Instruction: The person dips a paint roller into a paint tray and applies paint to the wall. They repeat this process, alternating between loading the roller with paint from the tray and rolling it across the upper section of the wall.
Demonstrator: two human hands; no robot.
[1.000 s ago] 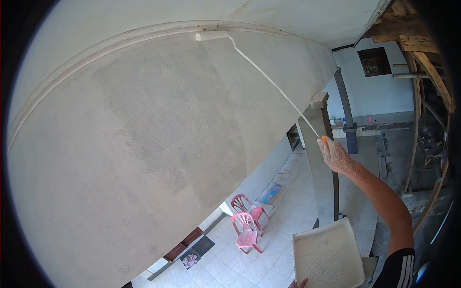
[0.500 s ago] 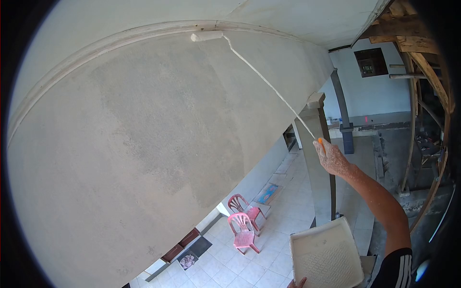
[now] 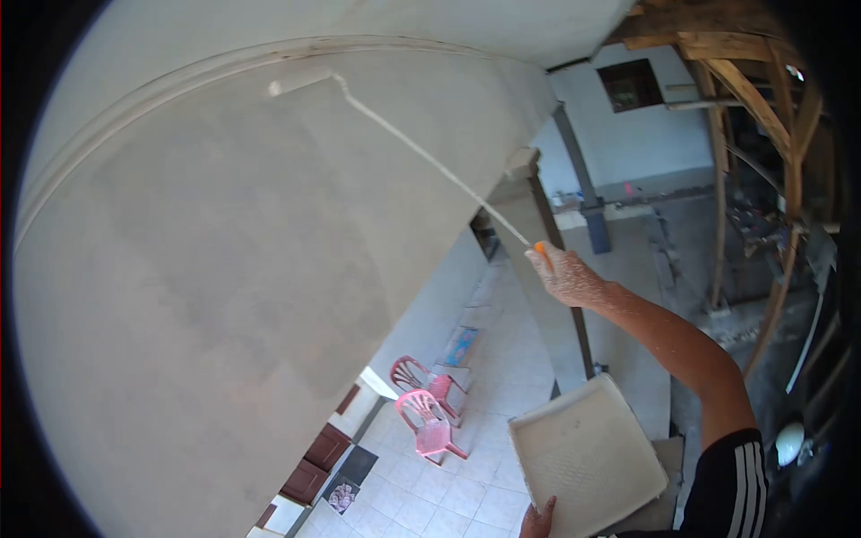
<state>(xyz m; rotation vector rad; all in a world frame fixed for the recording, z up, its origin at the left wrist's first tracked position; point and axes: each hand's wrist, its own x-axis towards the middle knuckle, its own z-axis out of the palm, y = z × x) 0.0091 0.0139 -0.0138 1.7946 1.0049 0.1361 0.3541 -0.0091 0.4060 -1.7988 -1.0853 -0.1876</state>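
My right hand [image 3: 571,276], speckled with paint, is wrapped round the orange handle of a long-framed paint roller [image 3: 303,82]. The roller's pale sleeve lies against the upper part of the grey wall [image 3: 233,251], just under the curved moulding [image 3: 269,52]. Low in the view, my left hand [image 3: 538,519] grips the near edge of a white paint tray [image 3: 587,457], its thumb over the rim. The tray has a textured floor coated with pale paint. Most of the left hand's fingers are hidden beneath it.
Two pink plastic chairs [image 3: 429,423] stand on the tiled floor far below. A grey pillar [image 3: 547,296] rises behind my right hand. Wooden beams [image 3: 753,99] and posts fill the right side. A crumpled cloth [image 3: 342,496] lies on a dark mat near the wall's foot.
The view has turned to the right, so the scene shifts left. The roller's sleeve is now slightly farther below the moulding. Both hands keep their hold.
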